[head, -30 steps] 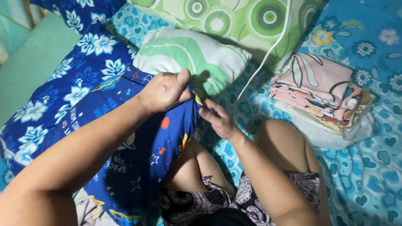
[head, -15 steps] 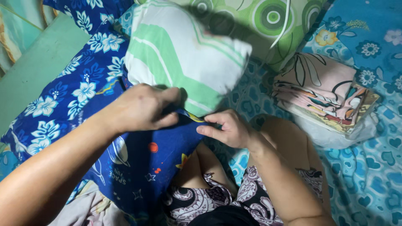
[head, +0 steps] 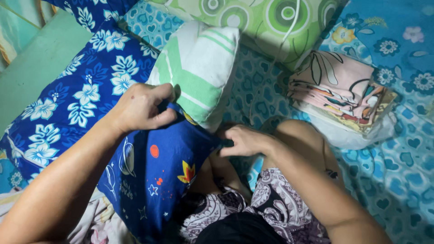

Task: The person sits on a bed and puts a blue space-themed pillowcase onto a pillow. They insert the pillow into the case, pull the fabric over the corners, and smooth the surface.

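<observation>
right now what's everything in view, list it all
pillow: one, white with green stripes, centre, its lower end inside the case
pillowcase: one, dark blue with planets and stars, lower centre, on the lap
floral pillow: one, blue with white flowers, left
circle-print pillow: one, green, top
folded cloths: one stack, pink patterned, right
bedsheet: one, light blue with hearts, underneath
white cord: one, across the green pillow
left hand: grips the case's edge
right hand: grips the case's opposite edge

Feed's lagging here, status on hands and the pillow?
Left hand and right hand both grip the blue pillowcase opening. Green-striped pillow partly inside. Nothing in the way; folded linens sit apart.
</observation>
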